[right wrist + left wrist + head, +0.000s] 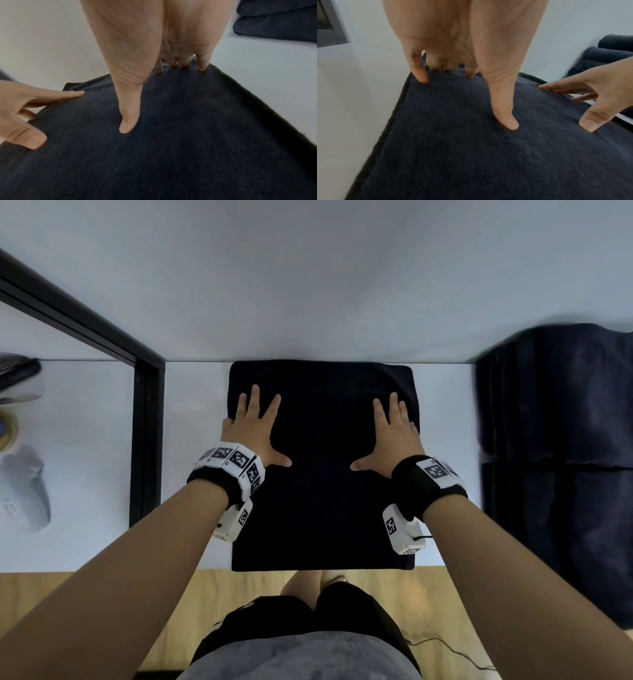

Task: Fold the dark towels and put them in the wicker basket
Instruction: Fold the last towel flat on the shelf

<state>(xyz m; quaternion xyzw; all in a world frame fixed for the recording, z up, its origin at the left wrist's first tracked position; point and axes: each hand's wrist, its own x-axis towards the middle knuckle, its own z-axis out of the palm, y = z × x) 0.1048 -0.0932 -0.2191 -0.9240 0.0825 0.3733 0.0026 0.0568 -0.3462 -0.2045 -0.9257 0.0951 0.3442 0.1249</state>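
- The left hand (251, 433) and right hand (394, 436) lie flat with fingers spread, pressing on the square, partly folded dark terry towel (323, 508).
- The towel lies on the white desk (191, 440), directly under both hands and running lengthwise away from the person.
- Further dark towels (561, 440) are piled at the right, nearer the right hand.
- No wicker basket is in view.

Dim, even, cool light; soft shadows, wide-angle edge distortion, slight blur throughout.
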